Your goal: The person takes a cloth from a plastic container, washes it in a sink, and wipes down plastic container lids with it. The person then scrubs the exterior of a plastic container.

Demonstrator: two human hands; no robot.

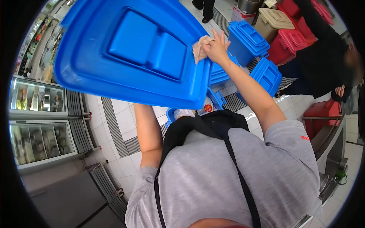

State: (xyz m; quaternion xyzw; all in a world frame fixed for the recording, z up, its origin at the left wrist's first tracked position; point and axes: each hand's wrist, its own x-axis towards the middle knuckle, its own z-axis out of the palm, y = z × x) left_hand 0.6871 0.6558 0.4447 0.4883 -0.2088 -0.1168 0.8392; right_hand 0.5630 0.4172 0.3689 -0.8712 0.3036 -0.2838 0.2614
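Observation:
A large blue plastic lid (133, 49) is held up in front of me, its recessed face towards the camera. My right hand (217, 48) presses a crumpled pale cloth (201, 49) against the lid's right edge, some of its fingers stretched out. My left forearm (147, 129) reaches up behind the lid, which hides my left hand. Below the lid, an open blue bin (173, 114) holds packages with white and red labels (208, 107).
Blue lidded bins (249, 38) (266, 76), a beige bin (275, 19) and a red bin (291, 41) stand at upper right. A person in black (323, 57) is at right; another person's legs (207, 9) show at top. Glass-front fridges (42, 140) line the left.

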